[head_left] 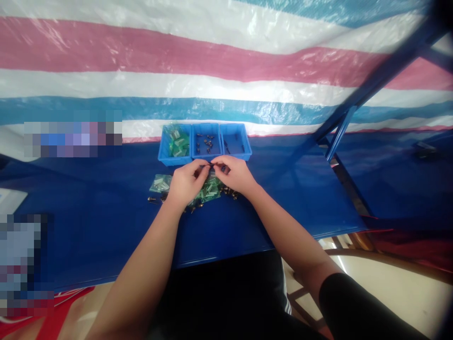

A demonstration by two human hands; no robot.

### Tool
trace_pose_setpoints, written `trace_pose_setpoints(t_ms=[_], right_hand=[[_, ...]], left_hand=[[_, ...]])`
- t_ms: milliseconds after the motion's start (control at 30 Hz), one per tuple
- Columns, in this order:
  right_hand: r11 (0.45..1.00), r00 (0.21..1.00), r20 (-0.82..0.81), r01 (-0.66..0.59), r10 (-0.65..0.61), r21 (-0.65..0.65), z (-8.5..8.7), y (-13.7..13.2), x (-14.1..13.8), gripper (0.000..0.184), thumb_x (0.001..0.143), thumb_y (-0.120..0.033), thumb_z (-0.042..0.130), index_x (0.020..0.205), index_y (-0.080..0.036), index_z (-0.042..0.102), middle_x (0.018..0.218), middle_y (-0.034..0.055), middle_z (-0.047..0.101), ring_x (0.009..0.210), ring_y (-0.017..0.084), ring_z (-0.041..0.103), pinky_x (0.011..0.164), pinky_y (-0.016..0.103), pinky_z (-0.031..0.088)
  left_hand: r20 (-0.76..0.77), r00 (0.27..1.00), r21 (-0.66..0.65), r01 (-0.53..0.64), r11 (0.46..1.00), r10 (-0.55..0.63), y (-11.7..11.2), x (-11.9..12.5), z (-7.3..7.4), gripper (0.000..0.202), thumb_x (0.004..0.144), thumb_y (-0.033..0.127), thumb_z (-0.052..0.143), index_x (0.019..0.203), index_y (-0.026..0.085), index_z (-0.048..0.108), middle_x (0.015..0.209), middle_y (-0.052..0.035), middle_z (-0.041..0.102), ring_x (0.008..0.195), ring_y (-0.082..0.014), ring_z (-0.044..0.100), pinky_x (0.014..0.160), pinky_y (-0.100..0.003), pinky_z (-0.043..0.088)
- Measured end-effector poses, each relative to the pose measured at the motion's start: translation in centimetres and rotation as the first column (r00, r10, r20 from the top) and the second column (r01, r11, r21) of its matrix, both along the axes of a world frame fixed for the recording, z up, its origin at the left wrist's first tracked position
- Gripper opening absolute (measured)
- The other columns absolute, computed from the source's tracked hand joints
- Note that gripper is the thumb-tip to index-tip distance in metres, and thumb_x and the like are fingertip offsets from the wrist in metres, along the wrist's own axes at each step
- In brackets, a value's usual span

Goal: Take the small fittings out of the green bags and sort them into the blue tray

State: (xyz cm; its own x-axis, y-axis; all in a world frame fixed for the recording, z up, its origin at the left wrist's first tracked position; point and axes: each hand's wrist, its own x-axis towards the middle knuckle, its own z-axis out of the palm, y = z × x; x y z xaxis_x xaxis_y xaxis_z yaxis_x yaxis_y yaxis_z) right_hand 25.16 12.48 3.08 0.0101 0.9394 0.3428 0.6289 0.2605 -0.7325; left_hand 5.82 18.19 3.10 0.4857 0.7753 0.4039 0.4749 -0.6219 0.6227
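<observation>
My left hand (187, 183) and my right hand (234, 174) meet fingertip to fingertip just in front of the blue bins. Both pinch a small dark part (211, 164) between them, too small and covered to name. Beneath the hands lie green-tinted plastic bags (210, 190) of pale, slim pieces. Another such bag (160, 182) rests left of my left hand. Loose dark parts with brass-coloured ends (230, 192) lie below my right hand, and one more (152, 199) sits at the left of the pile.
Three blue bins stand in a row: the left bin (160, 152) holds green bags, the middle bin (206, 157) several small dark parts, the right bin (247, 152) a few dark pieces. A blue metal frame (368, 80) rises at the right. Striped sheeting (212, 61) hangs behind the blue table (226, 236).
</observation>
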Motion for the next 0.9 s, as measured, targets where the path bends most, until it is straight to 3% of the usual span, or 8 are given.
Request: trace_pose_setpoints(t_ms=[167, 300, 500, 800, 900], right_hand=[[0.999, 1.0, -0.029, 0.013, -0.012, 0.035, -0.1, -0.16, -0.15, 0.027, 0.1, -0.034, 0.055, 0.115, -0.023, 0.075, 0.109, 0.0063, 0.079, 0.087, 0.017, 0.072, 0.082, 0.031, 0.058], [1.0, 0.996, -0.088, 0.014, -0.014, 0.003, 0.17, -0.29, -0.14, 0.034, 0.1, -0.035, 0.056, 0.13, -0.026, 0.07, 0.119, 0.0051, 0.079, 0.084, 0.016, 0.073, 0.085, 0.032, 0.06], [0.999, 0.999, -0.017, 0.037, -0.037, -0.02, 0.12, -0.25, -0.05, 0.028, 0.1, -0.038, 0.057, 0.116, -0.025, 0.076, 0.11, 0.0039, 0.08, 0.079, 0.017, 0.072, 0.083, 0.032, 0.059], [0.999, 0.998, -0.046, 0.034, -0.036, -0.025, -0.14, -0.22, -0.06, 0.027, 0.101, -0.038, 0.058, 0.117, -0.025, 0.075, 0.109, 0.004, 0.08, 0.078, 0.016, 0.072, 0.081, 0.031, 0.057], [0.999, 0.997, -0.065, 0.04, -0.041, -0.018, -0.03, -0.28, -0.14, 0.028, 0.101, -0.037, 0.058, 0.122, -0.026, 0.073, 0.111, 0.0037, 0.08, 0.086, 0.017, 0.074, 0.085, 0.032, 0.058]], left_hand=[[0.01, 1.0, 0.002, 0.0, 1.0, 0.0, -0.05, 0.01, 0.02, 0.028, 0.101, 0.042, 0.059, 0.109, 0.021, 0.077, 0.074, 0.0001, 0.07, 0.062, -0.0133, 0.059, 0.068, -0.026, 0.048], [0.005, 1.0, 0.007, 0.0, 1.0, 0.0, -0.05, 0.01, 0.08, 0.029, 0.101, 0.042, 0.058, 0.109, 0.021, 0.076, 0.074, -0.0002, 0.07, 0.061, -0.0136, 0.06, 0.067, -0.026, 0.048], [0.009, 1.0, -0.006, -0.015, 1.0, 0.015, -0.08, 0.05, 0.01, 0.03, 0.1, 0.043, 0.059, 0.109, 0.021, 0.077, 0.073, 0.0, 0.07, 0.06, -0.0132, 0.059, 0.066, -0.025, 0.048], [0.02, 0.999, -0.004, -0.025, 1.0, 0.025, 0.04, 0.09, -0.23, 0.027, 0.101, 0.039, 0.06, 0.112, 0.021, 0.077, 0.074, 0.0, 0.07, 0.06, -0.0127, 0.059, 0.068, -0.025, 0.048], [0.016, 1.0, -0.003, -0.024, 1.0, 0.024, -0.04, 0.07, -0.1, 0.028, 0.101, 0.04, 0.059, 0.112, 0.021, 0.077, 0.076, -0.0003, 0.071, 0.06, -0.0125, 0.058, 0.067, -0.025, 0.048]])
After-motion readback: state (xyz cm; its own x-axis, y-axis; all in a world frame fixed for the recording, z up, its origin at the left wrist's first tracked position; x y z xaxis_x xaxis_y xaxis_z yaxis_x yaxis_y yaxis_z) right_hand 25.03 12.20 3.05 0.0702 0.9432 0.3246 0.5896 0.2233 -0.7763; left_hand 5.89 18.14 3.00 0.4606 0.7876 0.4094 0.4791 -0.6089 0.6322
